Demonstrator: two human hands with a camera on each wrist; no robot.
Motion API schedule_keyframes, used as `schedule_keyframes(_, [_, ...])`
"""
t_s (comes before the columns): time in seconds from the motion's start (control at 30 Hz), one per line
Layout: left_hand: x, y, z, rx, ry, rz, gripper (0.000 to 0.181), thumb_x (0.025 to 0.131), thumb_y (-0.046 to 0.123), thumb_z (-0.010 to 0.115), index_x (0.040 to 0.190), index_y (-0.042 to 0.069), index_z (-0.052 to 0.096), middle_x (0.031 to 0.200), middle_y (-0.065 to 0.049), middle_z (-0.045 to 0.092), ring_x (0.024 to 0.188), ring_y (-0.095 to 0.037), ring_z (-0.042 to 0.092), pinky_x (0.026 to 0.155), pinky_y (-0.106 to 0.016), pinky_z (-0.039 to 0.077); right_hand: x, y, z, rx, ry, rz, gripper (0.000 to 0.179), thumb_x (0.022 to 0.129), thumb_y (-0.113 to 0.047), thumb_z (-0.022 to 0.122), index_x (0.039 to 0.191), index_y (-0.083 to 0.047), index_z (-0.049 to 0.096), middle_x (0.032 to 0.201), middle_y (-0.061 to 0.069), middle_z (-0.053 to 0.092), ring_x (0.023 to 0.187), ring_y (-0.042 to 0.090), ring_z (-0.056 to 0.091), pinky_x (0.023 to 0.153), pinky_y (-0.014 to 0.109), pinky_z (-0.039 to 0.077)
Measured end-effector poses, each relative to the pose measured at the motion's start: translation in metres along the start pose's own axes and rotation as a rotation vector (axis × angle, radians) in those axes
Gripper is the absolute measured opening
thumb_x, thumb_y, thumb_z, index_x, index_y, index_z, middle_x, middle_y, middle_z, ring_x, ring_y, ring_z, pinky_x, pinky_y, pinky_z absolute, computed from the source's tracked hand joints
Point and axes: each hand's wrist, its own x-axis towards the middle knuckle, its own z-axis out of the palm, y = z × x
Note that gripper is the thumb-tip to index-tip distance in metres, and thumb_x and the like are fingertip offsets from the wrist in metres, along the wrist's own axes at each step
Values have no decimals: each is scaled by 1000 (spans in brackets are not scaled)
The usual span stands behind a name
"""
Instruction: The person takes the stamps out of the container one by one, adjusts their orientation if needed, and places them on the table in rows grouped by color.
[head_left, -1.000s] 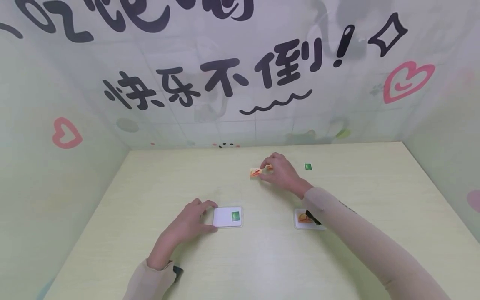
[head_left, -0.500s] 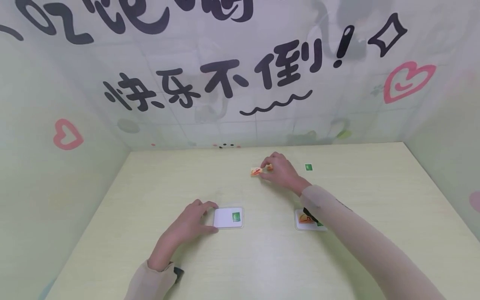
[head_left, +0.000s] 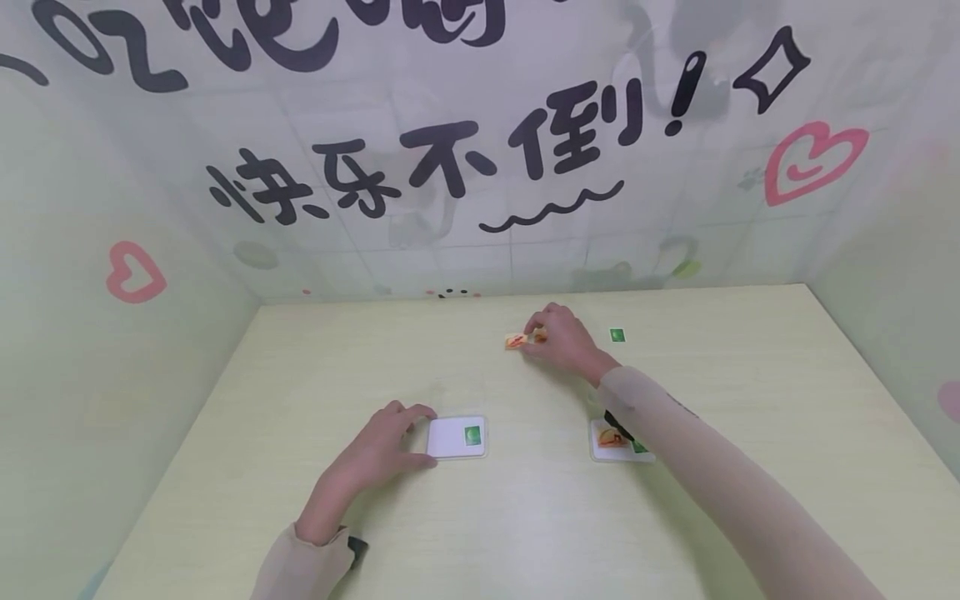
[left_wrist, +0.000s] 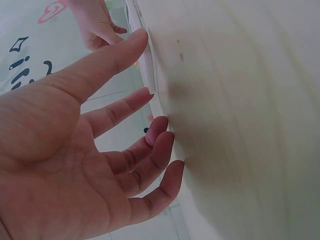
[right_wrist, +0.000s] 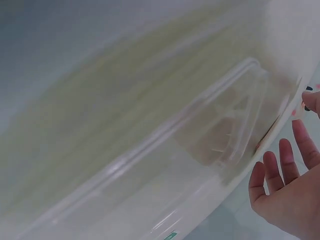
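Observation:
In the head view, my left hand (head_left: 375, 446) spans the left end of a small white rounded-corner tray (head_left: 444, 438), index finger at the far corner and thumb at the near one. A green picture tile (head_left: 472, 436) lies at that tray's right end. Farther back, my right hand (head_left: 564, 340) pinches a small orange-and-red picture tile (head_left: 515, 342) between thumb and index finger, close over the table. Another orange tile (head_left: 539, 335) shows between its fingers. The left wrist view has the left thumb and index fingertip right at the tray edge, other fingers loosely bent.
A second tray (head_left: 597, 451) lies under the right forearm, holding a burger picture tile (head_left: 611, 437) and a green tile (head_left: 639, 447), partly covered by the sleeve. One green tile (head_left: 617, 335) is right of the right hand. A lettered wall (head_left: 450, 267) closes off the table's back.
The orange-and-red tile in my right hand has shifted slightly right and back, towards the other orange tile. The right forearm has moved a little left. My left hand stays at the tray.

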Motion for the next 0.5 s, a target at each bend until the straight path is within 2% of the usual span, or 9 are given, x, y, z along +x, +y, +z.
schedule_keyframes(0.5, [0, 0, 0, 13, 4, 3, 59, 79, 15, 93, 132, 11, 67, 101, -8, 56, 91, -21, 51, 77, -35, 44, 5, -2, -5, -53, -15, 5, 27, 94, -24, 82, 111, -3, 76, 111, 14, 64, 102, 30, 54, 93, 44, 48])
